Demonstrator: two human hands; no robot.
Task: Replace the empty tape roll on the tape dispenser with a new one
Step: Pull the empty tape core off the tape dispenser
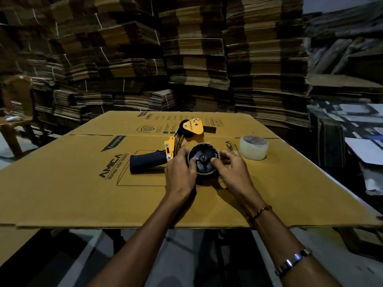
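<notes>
A yellow and black tape dispenser lies on its side on a flattened cardboard sheet, its black handle pointing left. On its black spool hub sits the empty roll core, a thin cardboard ring. My left hand grips the ring's left side, thumb resting on the hub. My right hand grips its right side, thumb also on the hub. A full roll of clear tape lies flat just to the right, apart from both hands.
High stacks of flattened cartons wall in the back and left. Loose sheets and papers pile up at the right. A wooden chair stands at the far left. The cardboard's front edge overhangs the floor near me.
</notes>
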